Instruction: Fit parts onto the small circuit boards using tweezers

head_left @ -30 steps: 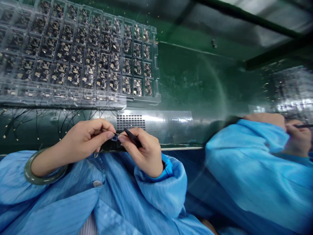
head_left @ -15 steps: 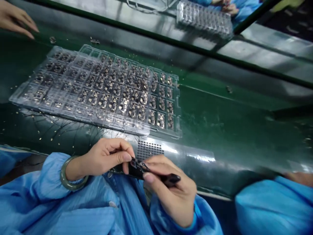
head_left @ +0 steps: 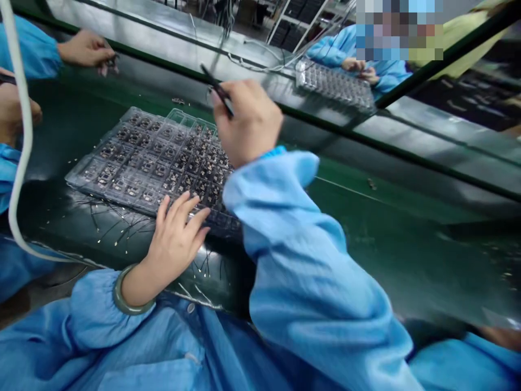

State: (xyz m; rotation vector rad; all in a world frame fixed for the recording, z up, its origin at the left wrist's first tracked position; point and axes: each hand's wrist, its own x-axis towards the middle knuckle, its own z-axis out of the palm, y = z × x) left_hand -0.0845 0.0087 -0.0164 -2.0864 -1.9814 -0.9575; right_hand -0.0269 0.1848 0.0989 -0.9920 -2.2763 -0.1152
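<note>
My left hand (head_left: 175, 244) lies with its fingers spread on the near edge of a clear plastic tray (head_left: 81, 176). Many small circuit boards (head_left: 148, 165) sit in the tray's pockets. Beyond the tray's far side, my right hand (head_left: 248, 119) is raised in the air. It is closed on a slim black pen-like tool (head_left: 220, 89), whose exact kind I cannot make out. My right sleeve hides the tray's right end. Thin dark wires (head_left: 122, 220) stick out along the near side of the tray.
At the left, a co-worker's hand (head_left: 85, 50) holds a small part (head_left: 109, 64). A white cable (head_left: 24, 136) hangs in front. A dark green rail (head_left: 309, 117) crosses behind the tray. Past it, another person's hands (head_left: 360, 70) work over a clear tray (head_left: 334, 84). A blue sleeve (head_left: 468, 358) is at right.
My hands were together over a small dark part near my body. My left hand has opened onto the tray; my right has moved up and away with the black tool. The view has shifted.
</note>
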